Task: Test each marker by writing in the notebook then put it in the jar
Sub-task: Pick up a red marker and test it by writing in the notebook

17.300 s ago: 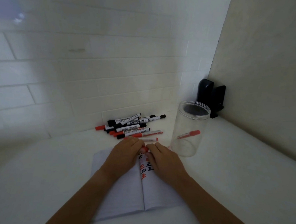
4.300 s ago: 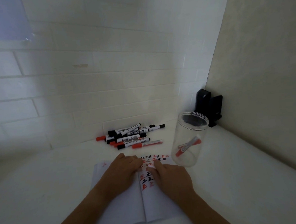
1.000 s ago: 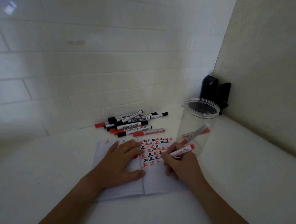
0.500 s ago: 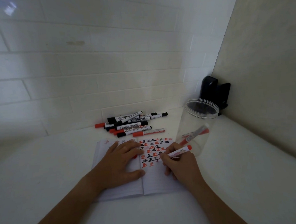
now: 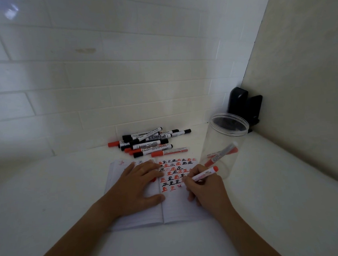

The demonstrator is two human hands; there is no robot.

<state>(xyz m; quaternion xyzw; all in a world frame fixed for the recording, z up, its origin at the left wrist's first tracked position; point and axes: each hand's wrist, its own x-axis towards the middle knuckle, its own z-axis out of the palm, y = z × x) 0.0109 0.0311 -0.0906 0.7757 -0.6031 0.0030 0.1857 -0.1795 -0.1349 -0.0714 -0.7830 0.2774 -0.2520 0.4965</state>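
Right hand [image 5: 205, 188] grips the red-ended white marker [image 5: 205, 174] on the open lined notebook [image 5: 174, 206]; left hand [image 5: 139, 185] presses flat, fingers straight

A white counter [image 5: 275, 190] carries an open notebook [image 5: 174, 211] near its front. Behind the notebook lies a heap of markers [image 5: 147, 142]; a clear jar [image 5: 218, 145] stands to the right, with a black object [image 5: 243, 104] in the corner.

- one open notebook [image 5: 180, 211], right page covered in rows of red and black marks
- one clear jar [image 5: 222, 144] with two markers inside [image 5: 222, 153]
- one red marker [image 5: 205, 174] in the right hand [image 5: 206, 190]
- a pile of markers [image 5: 148, 143] by the wall, roughly nine or ten, overlapping so can't tell exactly
- two hands, left hand [image 5: 137, 190] too
- one black object [image 5: 243, 104] in the corner
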